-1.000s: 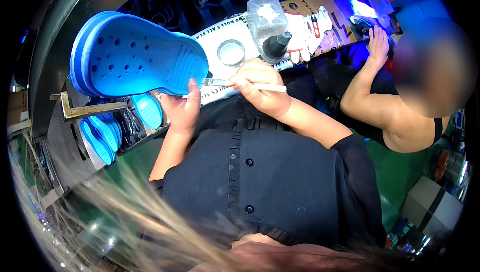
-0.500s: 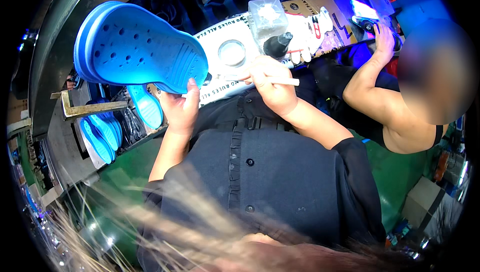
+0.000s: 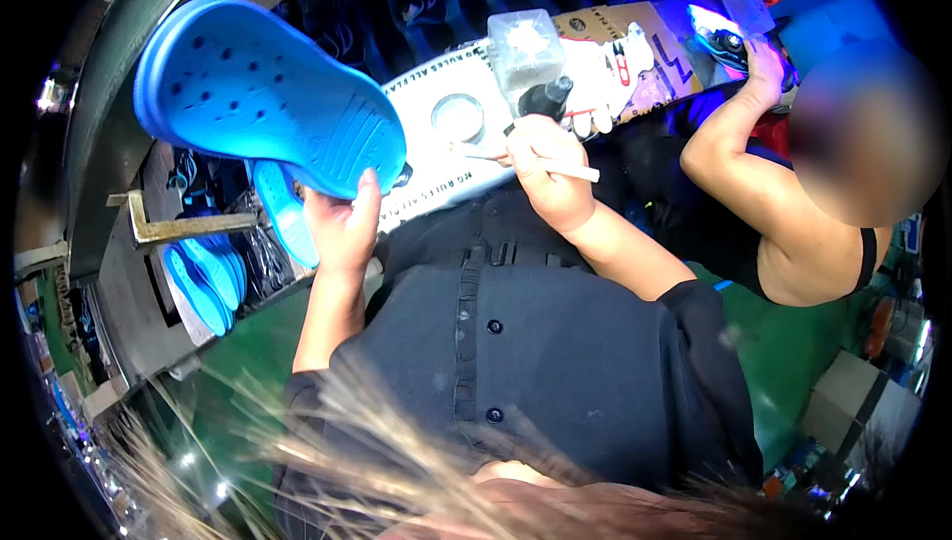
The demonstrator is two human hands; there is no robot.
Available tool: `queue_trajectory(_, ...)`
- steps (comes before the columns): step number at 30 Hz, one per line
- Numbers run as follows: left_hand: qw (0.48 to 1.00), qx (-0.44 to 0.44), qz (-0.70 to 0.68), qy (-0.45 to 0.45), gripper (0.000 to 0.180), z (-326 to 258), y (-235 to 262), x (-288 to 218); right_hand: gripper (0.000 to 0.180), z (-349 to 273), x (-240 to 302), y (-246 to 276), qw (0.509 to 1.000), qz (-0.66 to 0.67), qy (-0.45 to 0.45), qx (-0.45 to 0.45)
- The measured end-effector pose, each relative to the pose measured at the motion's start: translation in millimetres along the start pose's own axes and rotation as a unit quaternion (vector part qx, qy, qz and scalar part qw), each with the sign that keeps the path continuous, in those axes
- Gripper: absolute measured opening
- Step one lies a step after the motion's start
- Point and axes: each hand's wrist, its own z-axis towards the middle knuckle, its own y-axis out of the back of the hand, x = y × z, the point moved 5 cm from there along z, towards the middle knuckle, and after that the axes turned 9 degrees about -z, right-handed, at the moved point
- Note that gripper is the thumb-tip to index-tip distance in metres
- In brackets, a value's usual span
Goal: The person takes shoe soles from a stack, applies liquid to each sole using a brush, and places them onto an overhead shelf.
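My left hand (image 3: 342,223) grips the heel end of a large blue foam shoe sole (image 3: 268,94). The sole is tilted up, showing a face with small holes and a ribbed heel patch. The thumb lies on its edge; the other fingers are mostly hidden beneath. In my right hand (image 3: 550,173) is a slim stick with a white handle (image 3: 575,171), perhaps a brush, held apart from the sole. Its thin front end points left, below a round open container (image 3: 457,119) of whitish stuff. Just beyond that hand stands a black bottle (image 3: 545,98).
A clear plastic box (image 3: 526,49) and white gloves (image 3: 613,84) with a red tool lie on the white printed bench cover (image 3: 436,193). Several blue soles (image 3: 208,277) rest at left beside a metal bracket (image 3: 188,230). At right, another person's hand (image 3: 764,74) touches a dark shoe-like item.
The blue sole and my left hand have shifted slightly left and down. My right hand has moved a little right, with the stick still in it.
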Motion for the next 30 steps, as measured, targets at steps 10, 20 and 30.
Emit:
queue_trajectory(10, 0.879, 0.280, -0.272, 0.275, 0.075, 29.4, -44.3, -84.7, 0.025, -7.8, -13.8, 16.0, 0.994, 0.031, -0.099, 0.022)
queue_trajectory(20, 0.807, 0.232, -0.501, 0.208, 0.058, 204.3, -224.2, -124.4, 0.023, -21.6, -19.7, 29.2, 0.988, 0.060, -0.140, -0.022)
queue_trajectory(30, 0.958, 0.123, -0.072, 0.247, 0.045, 91.2, -33.2, 24.6, 0.026, -31.1, -56.5, 29.0, 0.968, 0.132, -0.214, -0.026)
